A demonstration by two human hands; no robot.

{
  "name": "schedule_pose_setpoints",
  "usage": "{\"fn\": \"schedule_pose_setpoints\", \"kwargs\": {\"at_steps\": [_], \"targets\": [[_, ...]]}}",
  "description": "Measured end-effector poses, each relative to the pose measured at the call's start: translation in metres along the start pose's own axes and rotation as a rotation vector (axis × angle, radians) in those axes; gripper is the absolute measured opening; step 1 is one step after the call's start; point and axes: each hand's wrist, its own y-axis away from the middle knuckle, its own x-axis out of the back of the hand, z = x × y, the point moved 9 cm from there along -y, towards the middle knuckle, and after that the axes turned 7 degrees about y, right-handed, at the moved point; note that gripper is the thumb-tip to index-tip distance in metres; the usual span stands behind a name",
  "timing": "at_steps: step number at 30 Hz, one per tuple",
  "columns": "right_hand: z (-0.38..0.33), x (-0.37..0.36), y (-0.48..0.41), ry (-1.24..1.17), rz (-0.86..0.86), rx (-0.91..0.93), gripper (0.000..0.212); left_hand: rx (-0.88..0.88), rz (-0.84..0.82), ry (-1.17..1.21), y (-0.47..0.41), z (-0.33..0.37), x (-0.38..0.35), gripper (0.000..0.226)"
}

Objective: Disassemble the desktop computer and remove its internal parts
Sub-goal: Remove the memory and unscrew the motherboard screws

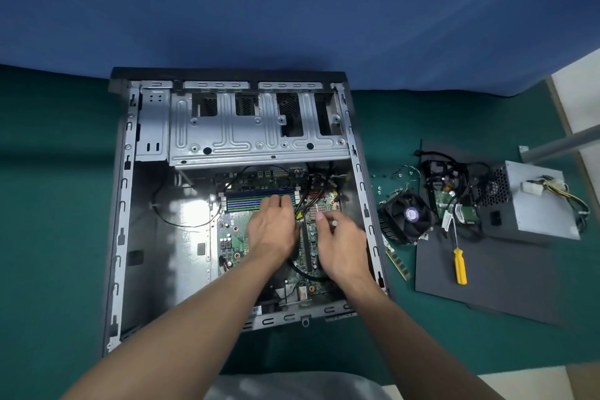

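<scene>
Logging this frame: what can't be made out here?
All in the head view:
1. What the right hand holds, if anything: curled fingers hide all but a pale tip.
2. The motherboard beneath the left hand: covered by it.
3. The screws on the green cloth: too small to count.
</scene>
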Motion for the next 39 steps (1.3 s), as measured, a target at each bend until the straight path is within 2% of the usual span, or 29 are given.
{"fn": "schedule_pose_setpoints", "kwargs": {"at_steps": [2,7,12,17,19,22,25,30,34,37,39], "targets": [[0.001,-0.001,-0.001,-0.002,-0.005,-0.011,0.031,-0.021,-0.034,0.010,-0.005,0.003,-0.002,0.027],[0.007,-0.002,-0.003,-0.051,-0.020,-0.045,0.025,0.131,-0.082,0.267,-0.012,-0.001,-0.010,0.031],[0.008,-0.005,-0.004,-0.098,-0.023,-0.048,0.027,0.116,0.027,0.128,-0.015,0.003,-0.002,0.025],[0.004,-0.005,-0.005,-0.122,-0.012,-0.004,0.017,-0.047,0.222,0.084,-0.014,0.006,0.039,0.016],[-0.001,-0.005,-0.008,-0.107,-0.012,0.028,0.008,-0.057,0.235,0.043,-0.018,-0.007,0.053,0.015],[-0.011,0.000,-0.016,-0.043,0.024,0.108,0.007,-0.058,0.250,-0.051,-0.020,-0.033,0.071,0.021],[-0.020,0.005,-0.026,0.025,0.072,0.149,0.013,-0.082,0.228,-0.171,-0.015,-0.058,0.080,0.024],[-0.028,-0.005,-0.041,0.140,0.014,0.147,0.017,-0.105,0.192,-0.312,-0.010,-0.067,0.077,0.032],[-0.032,-0.008,-0.048,0.248,-0.024,0.162,0.017,-0.114,0.052,-0.253,-0.003,-0.053,0.048,0.034],[-0.033,-0.008,-0.052,0.323,-0.021,0.159,0.017,-0.063,0.021,-0.181,0.001,-0.060,0.033,0.030],[-0.033,-0.009,-0.053,0.342,-0.034,0.154,0.016,-0.059,-0.008,-0.177,0.004,-0.064,0.026,0.041]]}}
